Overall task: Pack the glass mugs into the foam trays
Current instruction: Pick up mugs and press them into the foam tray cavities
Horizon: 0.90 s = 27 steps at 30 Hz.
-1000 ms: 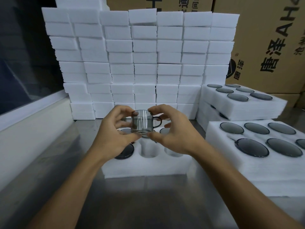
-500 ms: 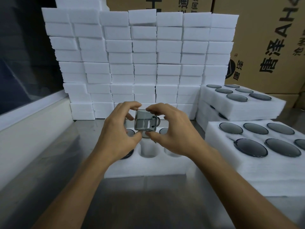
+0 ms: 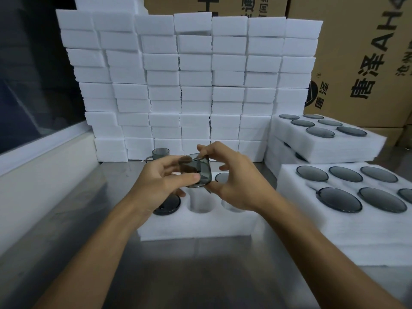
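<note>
**On the steel bench, a mug turned over above an open foam tray**

At the far left a dark window runs beside a pale ledge, and the grey steel bench (image 3: 93,219) stretches out from it. A spare smoky grey glass mug (image 3: 160,153) stands upright near the foot of the stacked white foam blocks (image 3: 178,85), apart from the hands.

The left hand (image 3: 160,186) comes next, thumb and fingers curled round the near side of a second smoky grey glass mug, the held mug (image 3: 197,173), which is tipped over at a slant above the white foam tray with round pockets (image 3: 196,228). Beneath that hand one pocket already holds a dark mug base (image 3: 168,205); the middle front pocket (image 3: 201,202) is open. The right hand (image 3: 234,184) pinches the mug's far edge, forefinger and thumb closed on it.

To my eye the step is the turning-over before seating. The next move calls for lining the mug's mouth over an open pocket and pressing it down evenly, so it does not catch on the foam.

Further right lie two filled white foam trays (image 3: 334,230), grey discs showing in the pockets, with brown printed cartons (image 3: 361,52) behind.
</note>
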Available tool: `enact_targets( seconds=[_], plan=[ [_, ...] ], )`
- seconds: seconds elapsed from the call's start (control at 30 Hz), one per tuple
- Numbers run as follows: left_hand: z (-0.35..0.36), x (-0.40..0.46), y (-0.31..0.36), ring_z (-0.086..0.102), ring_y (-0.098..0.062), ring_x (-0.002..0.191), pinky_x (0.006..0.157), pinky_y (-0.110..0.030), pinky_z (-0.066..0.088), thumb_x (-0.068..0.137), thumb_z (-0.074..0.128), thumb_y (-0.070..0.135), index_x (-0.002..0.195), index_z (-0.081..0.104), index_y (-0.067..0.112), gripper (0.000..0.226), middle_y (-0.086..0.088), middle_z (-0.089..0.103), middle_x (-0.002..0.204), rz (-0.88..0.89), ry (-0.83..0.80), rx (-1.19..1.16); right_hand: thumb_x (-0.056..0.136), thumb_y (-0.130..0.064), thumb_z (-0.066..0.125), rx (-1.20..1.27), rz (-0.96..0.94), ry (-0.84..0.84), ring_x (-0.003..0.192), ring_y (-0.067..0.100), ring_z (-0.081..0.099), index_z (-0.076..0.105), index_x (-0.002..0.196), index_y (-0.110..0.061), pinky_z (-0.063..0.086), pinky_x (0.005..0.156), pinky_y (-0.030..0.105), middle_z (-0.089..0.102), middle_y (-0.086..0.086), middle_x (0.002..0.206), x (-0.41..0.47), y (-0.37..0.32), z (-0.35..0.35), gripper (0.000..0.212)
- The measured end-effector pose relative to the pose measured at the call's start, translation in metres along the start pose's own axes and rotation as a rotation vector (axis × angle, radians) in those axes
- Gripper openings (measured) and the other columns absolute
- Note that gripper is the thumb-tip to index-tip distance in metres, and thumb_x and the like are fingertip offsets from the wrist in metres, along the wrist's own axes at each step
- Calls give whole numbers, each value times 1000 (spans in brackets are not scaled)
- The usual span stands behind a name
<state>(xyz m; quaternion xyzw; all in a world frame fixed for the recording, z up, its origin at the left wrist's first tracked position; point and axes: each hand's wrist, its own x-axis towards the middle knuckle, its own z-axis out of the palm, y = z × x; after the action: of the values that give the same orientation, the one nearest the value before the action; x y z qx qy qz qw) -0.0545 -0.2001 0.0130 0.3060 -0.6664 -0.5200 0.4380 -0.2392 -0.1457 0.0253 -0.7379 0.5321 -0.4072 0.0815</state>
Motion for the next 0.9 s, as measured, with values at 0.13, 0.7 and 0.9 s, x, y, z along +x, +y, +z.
enact_targets(
  seconds=[0.13,0.7,0.9],
  plan=[
    [2,2,0,73,-21,88,68,-39,59,58,89,20,105,69,22,51,4,75,95,47,154,22,83,-15,71,97,62,-25,113,-10,52,40,136,-48,47,87,16,46,-25,135,-1,-3,-4,69],
    [10,1,4,60,-10,94,60,-17,48,47,85,56,118,53,40,79,10,58,115,324,164,391,70,-39,85,167,238,107,95,3,65,63,116,-27,56,87,32,69,-11,102,1,-12,-13,52],
    [1,2,2,58,-2,107,72,-12,45,47,89,61,132,49,39,96,11,58,124,222,66,359,70,-37,86,159,232,59,95,1,65,62,120,-28,57,84,29,68,-13,104,2,-11,-13,56]
  ],
)
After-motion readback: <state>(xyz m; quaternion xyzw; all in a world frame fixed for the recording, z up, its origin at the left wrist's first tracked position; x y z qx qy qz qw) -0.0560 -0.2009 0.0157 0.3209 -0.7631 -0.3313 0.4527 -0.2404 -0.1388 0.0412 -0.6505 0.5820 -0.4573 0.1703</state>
